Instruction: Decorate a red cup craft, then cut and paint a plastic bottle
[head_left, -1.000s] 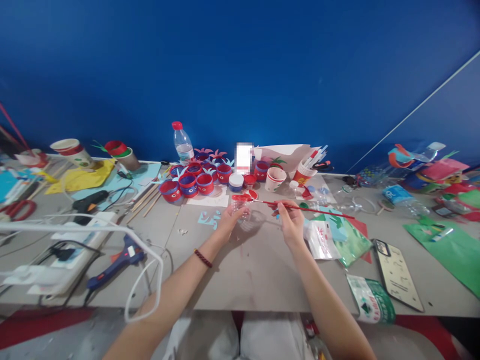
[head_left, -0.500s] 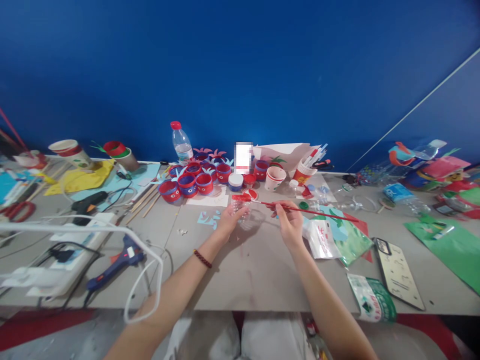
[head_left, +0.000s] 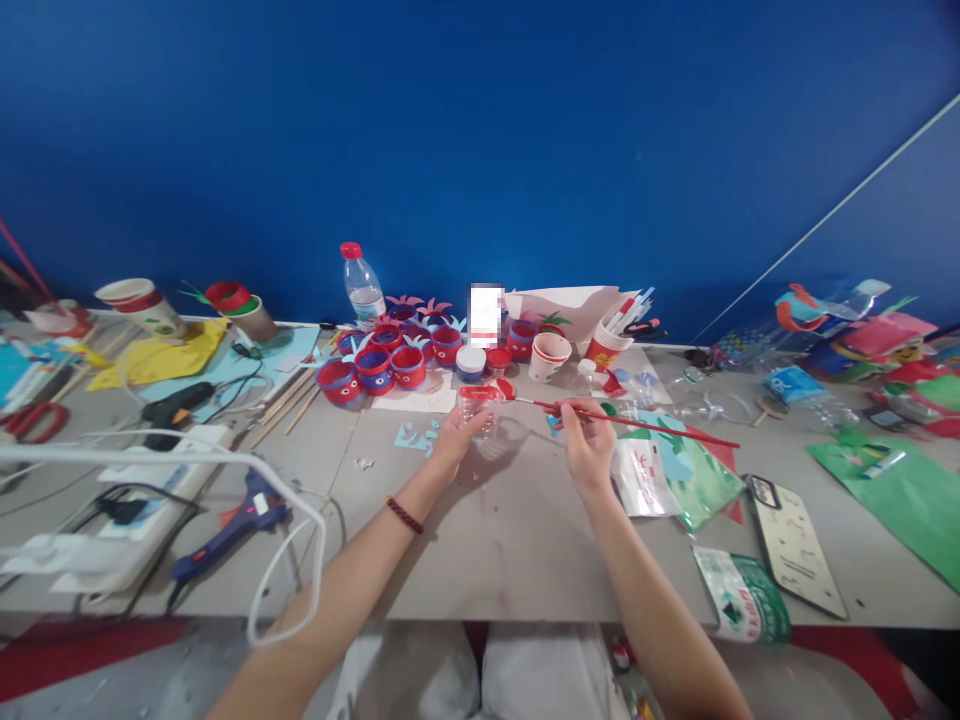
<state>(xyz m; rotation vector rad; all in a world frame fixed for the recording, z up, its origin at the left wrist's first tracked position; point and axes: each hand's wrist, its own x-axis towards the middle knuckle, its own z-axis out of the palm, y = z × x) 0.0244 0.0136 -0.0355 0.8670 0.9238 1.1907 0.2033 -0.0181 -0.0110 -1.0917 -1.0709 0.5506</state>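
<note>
My left hand [head_left: 456, 440] is closed around a clear plastic bottle piece [head_left: 487, 425] whose upper part carries red paint. In my right hand [head_left: 589, 440] is a long thin red paintbrush [head_left: 660, 430], pinched between thumb and fingers. The brush tip is just right of the bottle piece, by a red-smeared lid [head_left: 502, 388]. Behind stand a small red paint pot [head_left: 499, 361] and a white-lidded jar [head_left: 471, 364]. Several red and blue painted rings [head_left: 375, 370] with eyes are grouped to the left of these.
At the left lie a blue glue gun [head_left: 232, 530], a power strip [head_left: 161, 510], a white cable [head_left: 319, 540] and wooden sticks [head_left: 285, 405]. A paper cup [head_left: 550, 357] stands behind my right hand. A phone [head_left: 799, 545] and green packet [head_left: 742, 597] lie at the right.
My right hand has shifted slightly right with the brush, and the brush tip has moved off the bottle piece's red top towards the smeared lid. My left hand is almost unmoved.
</note>
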